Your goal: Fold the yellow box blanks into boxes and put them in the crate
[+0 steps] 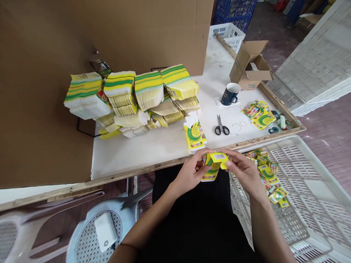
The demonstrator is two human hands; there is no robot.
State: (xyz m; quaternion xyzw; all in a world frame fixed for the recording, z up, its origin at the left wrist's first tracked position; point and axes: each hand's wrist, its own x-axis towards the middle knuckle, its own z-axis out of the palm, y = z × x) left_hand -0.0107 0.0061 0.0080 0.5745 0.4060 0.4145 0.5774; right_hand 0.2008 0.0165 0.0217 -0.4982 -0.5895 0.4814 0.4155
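A small yellow and green carton (215,166) with a barcode panel is held in front of my body, by the table's front edge. My left hand (193,170) grips its left side, thumb on the front and fingers around the back. My right hand (244,171) pinches a yellow flap at the carton's right end. Just beyond the hands, a flat unfolded carton (194,135) lies on the table. Bundles of flat cartons (149,87) are stacked at the back left.
Scissors (221,126), a dark mug (230,94), rubber bands and loose cartons (259,114) lie on the table (120,155). An opened cardboard box (251,67) stands behind. At right, a white crate (307,175) holds several folded cartons. A stool (82,233) is at lower left.
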